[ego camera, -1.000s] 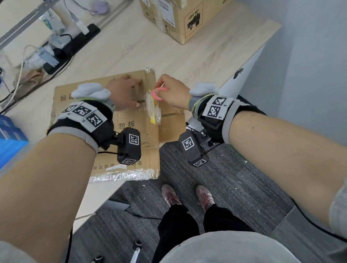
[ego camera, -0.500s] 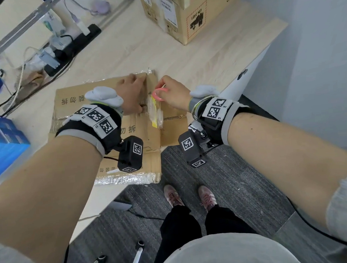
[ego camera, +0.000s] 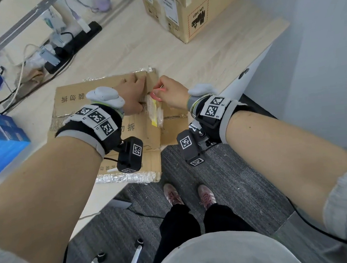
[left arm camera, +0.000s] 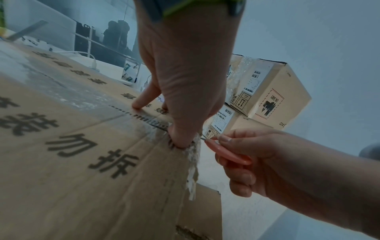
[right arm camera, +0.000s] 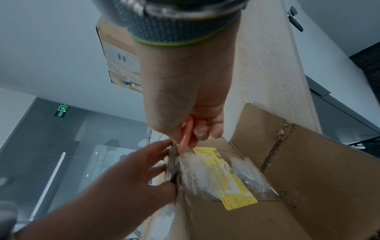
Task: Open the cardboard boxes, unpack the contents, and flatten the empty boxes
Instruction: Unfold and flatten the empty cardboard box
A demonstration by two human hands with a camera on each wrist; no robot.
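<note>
A flattened cardboard box point(ego camera: 68, 102) with printed characters lies on the table, partly over its front edge. My left hand point(ego camera: 140, 94) presses on it, fingers on top and thumb hooked round a torn edge at the seam point(left arm camera: 180, 138). My right hand point(ego camera: 163, 88) grips a small pink cutter point(ego camera: 155, 95), its tip against that same torn seam point(right arm camera: 186, 134). A crumpled strip of clear tape with a yellow label point(ego camera: 155, 114) hangs from the seam beside the cutter. In the right wrist view the left hand point(right arm camera: 144, 170) pinches the cardboard edge just under the blade.
Taped cardboard boxes point(ego camera: 192, 11) are stacked at the back right of the wooden table point(ego camera: 215, 61). A black power strip point(ego camera: 72, 46) with cables lies at the back left. Blue boxes point(ego camera: 1, 140) sit at the left. Grey carpet point(ego camera: 234, 178) lies below the table edge.
Both hands stay at the seam. The left hand has crept slightly toward the fold; the cutter has barely moved.
</note>
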